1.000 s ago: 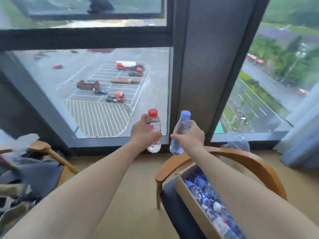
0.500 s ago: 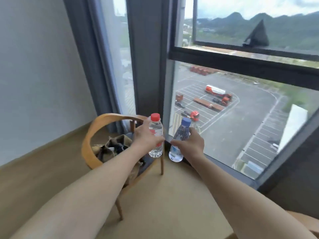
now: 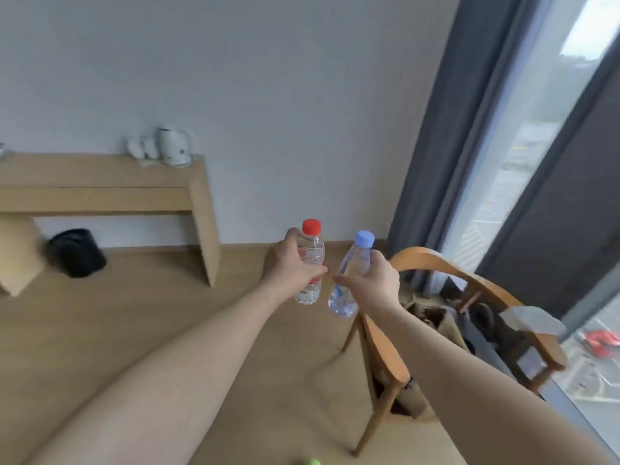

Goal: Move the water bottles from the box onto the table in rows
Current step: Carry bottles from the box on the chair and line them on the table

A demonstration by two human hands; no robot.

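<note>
- Two bare forearms are reaching up from the bottom edge toward the middle of the frame, the left one from the lower left, the right one from the lower right.
- A small green blur is showing at the bottom edge, too cut off to identify.
- The left hand (image 3: pixel 295 266) is wrapping its fingers round the red-cap bottle (image 3: pixel 310 263) at mid-frame, thumb across the label, holding it upright in the air.
- The right hand (image 3: pixel 375 283) is gripping the blue-cap bottle (image 3: pixel 350 273) just right of centre, its cap leaning to the right and its base pointing down-left.
- The two bottles are sitting side by side, near each other but not touching, both clear of any surface.
- A wooden chair (image 3: pixel 432 263) is standing at the lower right, just behind the right hand, with bags and dark cloth lying on its seat.
- A tan floor (image 3: pixel 134 313) is spreading under the arms.
- A black bin (image 3: pixel 77 251) is sitting on the floor at the left, below the table.
- The table (image 3: pixel 100 182), light wood, is standing against the wall at the upper left, well apart from both bottles.
- A white kettle (image 3: pixel 174 146) and white cups (image 3: pixel 142 147) are resting on the table's right end.
- A grey curtain (image 3: pixel 446 129) is hanging at the upper right beside a window (image 3: pixel 536 112).
</note>
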